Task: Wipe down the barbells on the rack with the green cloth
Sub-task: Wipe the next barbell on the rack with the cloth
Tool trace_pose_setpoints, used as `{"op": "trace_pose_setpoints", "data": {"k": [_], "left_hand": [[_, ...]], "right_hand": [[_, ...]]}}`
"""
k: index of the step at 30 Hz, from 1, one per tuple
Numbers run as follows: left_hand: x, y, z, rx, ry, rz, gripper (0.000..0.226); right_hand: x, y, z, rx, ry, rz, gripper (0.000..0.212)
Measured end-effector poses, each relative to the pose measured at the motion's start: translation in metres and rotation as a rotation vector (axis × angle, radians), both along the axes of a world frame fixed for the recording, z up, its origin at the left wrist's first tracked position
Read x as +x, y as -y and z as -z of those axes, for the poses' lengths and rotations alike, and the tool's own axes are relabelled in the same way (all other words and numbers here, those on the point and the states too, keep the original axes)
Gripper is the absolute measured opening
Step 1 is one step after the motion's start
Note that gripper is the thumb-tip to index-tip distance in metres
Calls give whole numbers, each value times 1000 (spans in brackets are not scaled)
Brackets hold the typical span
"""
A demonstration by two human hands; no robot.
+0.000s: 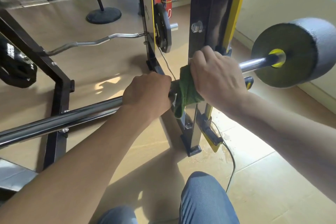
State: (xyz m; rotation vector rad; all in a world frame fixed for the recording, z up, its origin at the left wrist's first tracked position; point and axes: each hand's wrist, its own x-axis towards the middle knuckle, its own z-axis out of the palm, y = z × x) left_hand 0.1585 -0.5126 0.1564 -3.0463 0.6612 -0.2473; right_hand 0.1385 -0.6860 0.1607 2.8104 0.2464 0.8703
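A long, bright chrome steel barbell is shown lying in the black steel rack, its long axis running from lower left to upper right across the view, directly before the person. The bar is gripped by both hands close to the rack upright. The left hand is curled bare round the shaft, just left of the cloth. The right hand is closed over the folded green terry cloth, which is wrapped round the bar, a loose end hanging below. The two hands are nearly touching, with only a short dark stretch of bar visible between them.

Right of the right hand, the shaft is seen passing behind the upright and emerging as a polished sleeve that enters a thick grey cylindrical weight with a yellow hub. The unwiped length is judged to lie mainly leftward, beyond the left hand. The bar appears glossy, with streaked reflections.
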Motion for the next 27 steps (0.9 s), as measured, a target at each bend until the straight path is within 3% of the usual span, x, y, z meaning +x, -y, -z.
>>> {"op": "trace_pose_setpoints", "data": {"k": [6,11,15,18,22,27], "left_hand": [[0,1,1,4,12,23,33],[0,0,-1,-8,1,47,32],[-1,-1,-1,-76,7,108,31],[-4,-2,-3,-125,-13,192,37],[-12,-26,-10,-138,-28,193,42],[-60,-33,-22,-377,20,352,29]], "right_hand": [[-9,20,-8,58,-45,169,17],[-7,-19,-1,371,4,212,18],[-7,-29,5,430,59,231,20],[-4,-49,6,510,54,169,22],[-12,-71,10,779,43,27,28],[-48,-48,5,1140,-94,-123,32]]}}
